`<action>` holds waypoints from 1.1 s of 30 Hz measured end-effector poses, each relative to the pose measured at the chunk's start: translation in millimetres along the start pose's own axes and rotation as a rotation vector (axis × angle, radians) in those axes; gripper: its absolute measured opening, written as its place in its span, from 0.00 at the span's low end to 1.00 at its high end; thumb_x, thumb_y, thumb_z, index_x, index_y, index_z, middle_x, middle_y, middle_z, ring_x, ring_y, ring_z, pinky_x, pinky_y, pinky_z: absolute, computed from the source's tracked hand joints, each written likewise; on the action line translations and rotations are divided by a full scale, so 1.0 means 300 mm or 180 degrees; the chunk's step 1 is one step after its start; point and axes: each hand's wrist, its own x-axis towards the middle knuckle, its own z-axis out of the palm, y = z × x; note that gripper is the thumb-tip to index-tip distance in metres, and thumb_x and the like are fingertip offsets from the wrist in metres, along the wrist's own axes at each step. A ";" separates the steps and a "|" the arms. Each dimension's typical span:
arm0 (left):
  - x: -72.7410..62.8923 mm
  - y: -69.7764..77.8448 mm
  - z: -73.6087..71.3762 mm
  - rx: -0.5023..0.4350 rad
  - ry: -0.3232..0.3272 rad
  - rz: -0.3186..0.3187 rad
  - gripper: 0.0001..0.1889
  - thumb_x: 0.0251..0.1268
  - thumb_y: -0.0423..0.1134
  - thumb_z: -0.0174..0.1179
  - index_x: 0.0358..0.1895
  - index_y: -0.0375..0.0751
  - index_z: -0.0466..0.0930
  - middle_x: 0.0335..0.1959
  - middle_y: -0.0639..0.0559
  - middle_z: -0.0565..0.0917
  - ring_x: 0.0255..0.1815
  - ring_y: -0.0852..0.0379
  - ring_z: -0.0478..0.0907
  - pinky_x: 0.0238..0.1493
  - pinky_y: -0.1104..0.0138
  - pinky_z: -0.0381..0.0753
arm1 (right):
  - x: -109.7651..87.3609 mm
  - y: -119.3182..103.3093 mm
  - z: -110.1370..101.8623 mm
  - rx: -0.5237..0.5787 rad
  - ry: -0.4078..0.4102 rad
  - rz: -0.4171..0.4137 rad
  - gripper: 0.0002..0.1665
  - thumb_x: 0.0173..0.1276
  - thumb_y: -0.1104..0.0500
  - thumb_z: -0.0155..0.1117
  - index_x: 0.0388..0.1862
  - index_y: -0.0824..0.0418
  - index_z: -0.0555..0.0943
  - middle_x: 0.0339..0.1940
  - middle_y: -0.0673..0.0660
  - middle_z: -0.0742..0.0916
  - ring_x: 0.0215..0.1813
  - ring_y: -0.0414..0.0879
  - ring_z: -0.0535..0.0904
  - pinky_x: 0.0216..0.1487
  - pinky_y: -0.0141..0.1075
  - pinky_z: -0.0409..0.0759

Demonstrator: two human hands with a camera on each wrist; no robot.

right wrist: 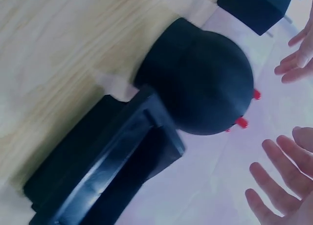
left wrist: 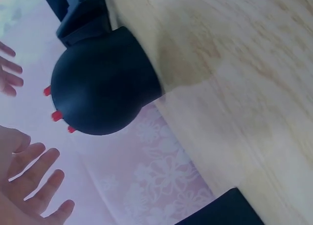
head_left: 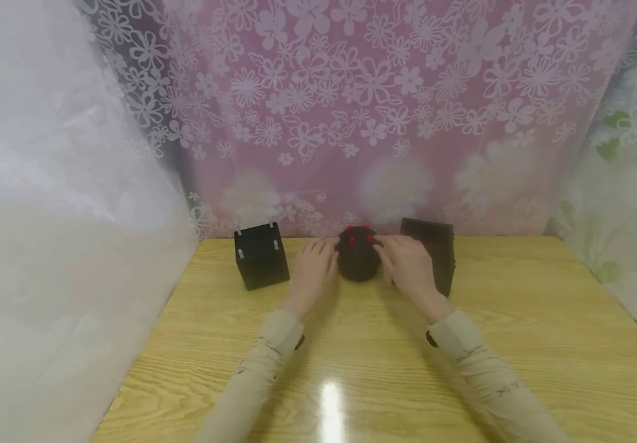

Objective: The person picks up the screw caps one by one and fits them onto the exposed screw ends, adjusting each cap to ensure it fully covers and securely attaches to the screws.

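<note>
A black ball-shaped object on a flat-sided base stands at the back of the table, with several red pegs on top. My left hand is at its left side, and my right hand is at its right. In the left wrist view, the left hand has spread fingers with a gap to the black ball. Loosely spread fingers also show on the right hand in the right wrist view, apart from the ball.
Left of the hands stands a black cube with several metal pins on top. Behind the right hand, a black box with a recessed face stands close to the ball. A pink floral curtain hangs along the wooden table's back edge.
</note>
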 end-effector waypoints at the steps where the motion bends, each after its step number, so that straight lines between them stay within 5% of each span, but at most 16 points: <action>1: -0.004 0.002 -0.010 -0.0025 0.0062 0.0041 0.16 0.76 0.36 0.58 0.62 0.40 0.79 0.60 0.47 0.83 0.64 0.47 0.77 0.70 0.53 0.72 | 0.006 -0.013 -0.005 0.0013 0.0017 -0.0019 0.14 0.69 0.57 0.71 0.50 0.62 0.87 0.45 0.59 0.91 0.47 0.57 0.86 0.51 0.53 0.83; 9: -0.023 -0.013 -0.083 0.0020 0.0361 0.0212 0.14 0.72 0.34 0.63 0.58 0.43 0.84 0.56 0.50 0.86 0.61 0.48 0.80 0.69 0.56 0.74 | 0.040 -0.099 0.003 0.0200 0.0239 -0.0220 0.15 0.66 0.57 0.74 0.50 0.60 0.88 0.44 0.58 0.91 0.46 0.56 0.87 0.52 0.51 0.84; 17: -0.043 -0.103 -0.175 0.0032 0.0551 0.0243 0.12 0.75 0.38 0.60 0.56 0.42 0.85 0.53 0.47 0.88 0.63 0.45 0.79 0.71 0.53 0.71 | 0.075 -0.177 0.059 0.0287 0.0076 -0.0490 0.19 0.67 0.57 0.73 0.55 0.62 0.85 0.48 0.59 0.90 0.48 0.54 0.87 0.50 0.47 0.86; 23: -0.074 -0.187 -0.247 0.0032 0.0387 -0.0052 0.19 0.76 0.43 0.59 0.64 0.41 0.80 0.62 0.45 0.82 0.70 0.44 0.72 0.75 0.50 0.64 | 0.117 -0.228 0.100 0.0197 -0.0350 -0.0600 0.22 0.71 0.56 0.69 0.60 0.64 0.82 0.54 0.60 0.88 0.56 0.56 0.84 0.60 0.48 0.82; 29: -0.114 -0.291 -0.288 -0.0023 0.0519 -0.0251 0.22 0.72 0.42 0.63 0.65 0.38 0.79 0.65 0.41 0.80 0.70 0.40 0.70 0.74 0.45 0.64 | 0.139 -0.274 0.161 0.0229 -0.0777 -0.0573 0.29 0.71 0.53 0.69 0.66 0.64 0.77 0.61 0.61 0.84 0.63 0.56 0.80 0.61 0.49 0.81; 33: -0.152 -0.362 -0.313 0.0095 0.0322 -0.0569 0.28 0.73 0.46 0.62 0.71 0.38 0.73 0.69 0.40 0.76 0.73 0.40 0.66 0.74 0.43 0.62 | 0.155 -0.300 0.211 0.0317 -0.1038 -0.0615 0.35 0.73 0.48 0.66 0.72 0.65 0.72 0.69 0.62 0.79 0.70 0.58 0.74 0.67 0.53 0.76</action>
